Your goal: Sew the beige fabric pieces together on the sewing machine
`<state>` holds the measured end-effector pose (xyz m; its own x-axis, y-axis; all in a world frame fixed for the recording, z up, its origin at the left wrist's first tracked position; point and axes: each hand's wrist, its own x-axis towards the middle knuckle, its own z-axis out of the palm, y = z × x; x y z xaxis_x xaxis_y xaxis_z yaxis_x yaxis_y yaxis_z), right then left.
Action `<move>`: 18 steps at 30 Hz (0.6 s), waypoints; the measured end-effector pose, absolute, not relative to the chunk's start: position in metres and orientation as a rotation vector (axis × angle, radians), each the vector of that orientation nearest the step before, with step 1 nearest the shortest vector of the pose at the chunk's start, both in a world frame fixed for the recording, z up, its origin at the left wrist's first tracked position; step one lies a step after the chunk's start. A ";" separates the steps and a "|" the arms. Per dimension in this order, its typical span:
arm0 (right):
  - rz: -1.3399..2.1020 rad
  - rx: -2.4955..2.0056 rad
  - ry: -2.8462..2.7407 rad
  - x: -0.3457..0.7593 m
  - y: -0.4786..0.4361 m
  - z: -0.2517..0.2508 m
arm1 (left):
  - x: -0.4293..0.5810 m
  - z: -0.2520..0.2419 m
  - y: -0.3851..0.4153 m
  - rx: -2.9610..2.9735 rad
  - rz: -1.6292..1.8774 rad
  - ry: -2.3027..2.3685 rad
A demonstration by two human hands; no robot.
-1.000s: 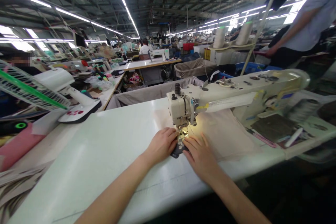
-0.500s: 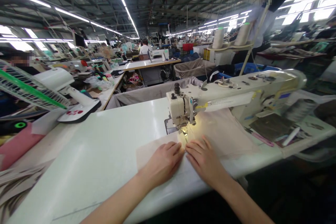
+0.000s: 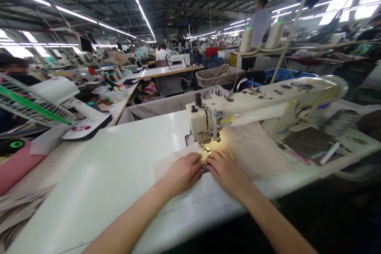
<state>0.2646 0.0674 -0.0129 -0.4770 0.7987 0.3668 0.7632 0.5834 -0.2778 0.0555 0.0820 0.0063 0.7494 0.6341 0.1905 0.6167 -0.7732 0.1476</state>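
Observation:
Pale beige fabric (image 3: pixel 253 149) lies flat under the needle area of a cream sewing machine (image 3: pixel 198 125), spreading out on both sides of the lit presser foot (image 3: pixel 207 149). Just left of the foot, my left hand (image 3: pixel 186 170) is closed on the fabric's near edge, fingertips pressed together. My right hand (image 3: pixel 228 170) sits opposite, its bunched fingers holding the cloth down close to the foot. Only a small gap separates the fingertips of both hands, where a dark bit of the machine plate shows. The thumbs are mostly hidden.
A white fan (image 3: pixel 86 115) stands left, beside pink cloth (image 3: pixel 22 170). Pink-handled scissors (image 3: pixel 297 155) and dark cloth (image 3: pixel 309 145) lie right of the machine. Behind are thread cones (image 3: pixel 246 39), grey fabric bins (image 3: pixel 175 101) and a standing person (image 3: pixel 260 20).
Both hands have shifted slightly forward and left toward the presser foot, and the fabric's near edge has moved closer to it. The person behind has moved left. The view has turned slightly.

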 end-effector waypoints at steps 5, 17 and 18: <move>0.024 -1.302 -2.353 0.257 0.080 -0.009 | 0.050 0.005 0.103 2.857 0.392 1.039; 0.123 -1.289 -2.336 0.260 0.065 -0.015 | 0.045 0.007 0.125 2.815 0.390 1.082; 0.134 -1.282 -2.332 0.260 0.062 -0.016 | 0.045 0.006 0.125 2.813 0.403 1.083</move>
<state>0.2595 0.0623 -0.0162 -0.4510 0.8182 0.3565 0.7722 0.5580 -0.3039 0.0448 0.1246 0.0058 0.7122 0.6703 0.2086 0.6437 -0.7421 0.1868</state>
